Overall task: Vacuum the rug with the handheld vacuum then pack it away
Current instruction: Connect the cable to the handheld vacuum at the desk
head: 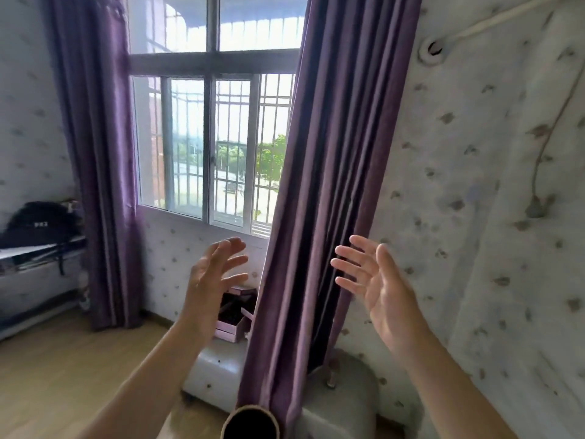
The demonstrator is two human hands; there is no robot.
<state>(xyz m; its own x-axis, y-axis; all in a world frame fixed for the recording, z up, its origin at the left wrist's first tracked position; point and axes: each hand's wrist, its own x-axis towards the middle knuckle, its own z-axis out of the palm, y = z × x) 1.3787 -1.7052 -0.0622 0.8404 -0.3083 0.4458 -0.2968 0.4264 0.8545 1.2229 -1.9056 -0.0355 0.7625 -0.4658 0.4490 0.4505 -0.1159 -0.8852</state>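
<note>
My left hand (pixel 213 274) and my right hand (pixel 373 280) are both raised in front of me at chest height, fingers spread, palms turned toward each other, holding nothing. Between them hangs the right purple curtain (pixel 335 185). Neither a handheld vacuum nor a rug shows in the head view. A brown cardboard tube end (pixel 251 423) pokes up at the bottom edge, below the curtain.
A barred window (pixel 212 147) faces me, with a second purple curtain (pixel 95 153) to its left. A pink open box (pixel 235 315) sits on a white appliance (pixel 218 372) below the window. A black bag (pixel 41 221) lies on a bed at left. The floor is wood.
</note>
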